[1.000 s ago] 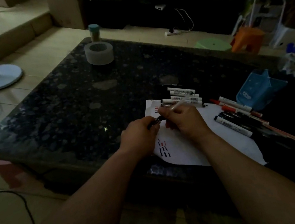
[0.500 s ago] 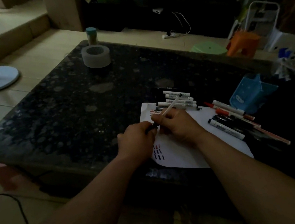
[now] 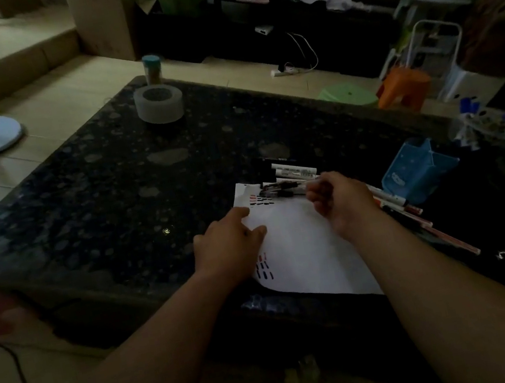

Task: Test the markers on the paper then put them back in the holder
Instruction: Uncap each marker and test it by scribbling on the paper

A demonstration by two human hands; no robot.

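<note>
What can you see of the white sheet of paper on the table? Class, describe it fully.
The paper is a thin white sheet lying flat near the front edge of the dark speckled table. Its near-left corner looks curled. Short red and dark test strokes sit in two clusters, by the far-left corner and by the left edge. The left hand rests its fingers on the left edge, and markers lie across the far edge.

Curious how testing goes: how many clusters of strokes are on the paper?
2 on the paper: a far-corner cluster, a near cluster beside the left hand; hands may hide more.
</note>
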